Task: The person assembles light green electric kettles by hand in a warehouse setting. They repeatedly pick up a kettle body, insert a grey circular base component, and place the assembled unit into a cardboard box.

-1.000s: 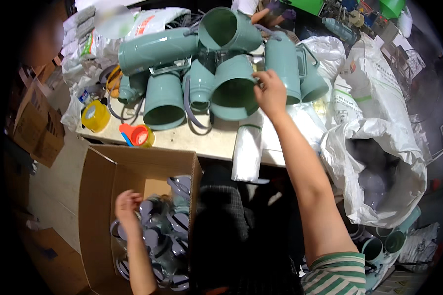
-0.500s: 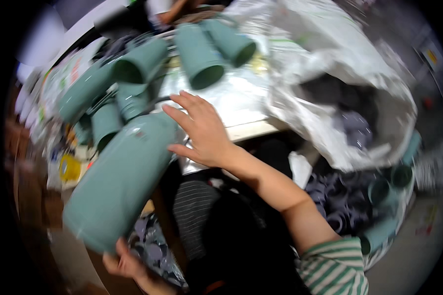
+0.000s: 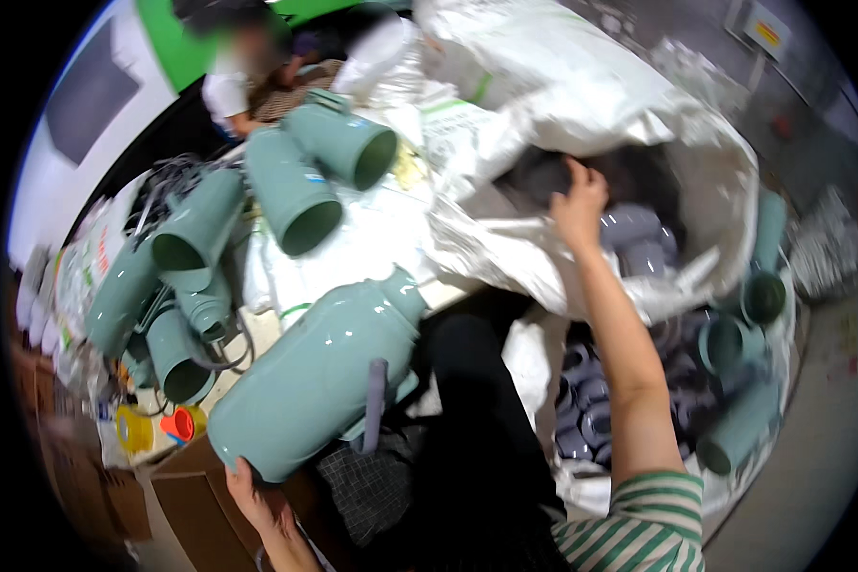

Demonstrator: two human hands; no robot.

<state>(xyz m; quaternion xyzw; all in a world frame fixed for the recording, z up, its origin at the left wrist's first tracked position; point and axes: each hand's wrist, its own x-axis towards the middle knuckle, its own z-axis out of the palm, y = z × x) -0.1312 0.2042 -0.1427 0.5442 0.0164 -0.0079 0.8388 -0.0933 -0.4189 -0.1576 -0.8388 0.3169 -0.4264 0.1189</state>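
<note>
One view, head camera. Left hand point(image 3: 257, 500) grips the wide bottom end of a large grey-green plastic pipe fitting point(image 3: 315, 381), fingers curled on its rim; the fitting lies tilted over the bench point(image 3: 372, 238) edge, above a cardboard box point(image 3: 176, 481). Right hand point(image 3: 579, 205), fingers loosely curled, reaches into the open white sack point(image 3: 639, 114), touching its rim above grey fittings point(image 3: 634, 238). More green fittings point(image 3: 291, 195) lie on the bench.
</note>
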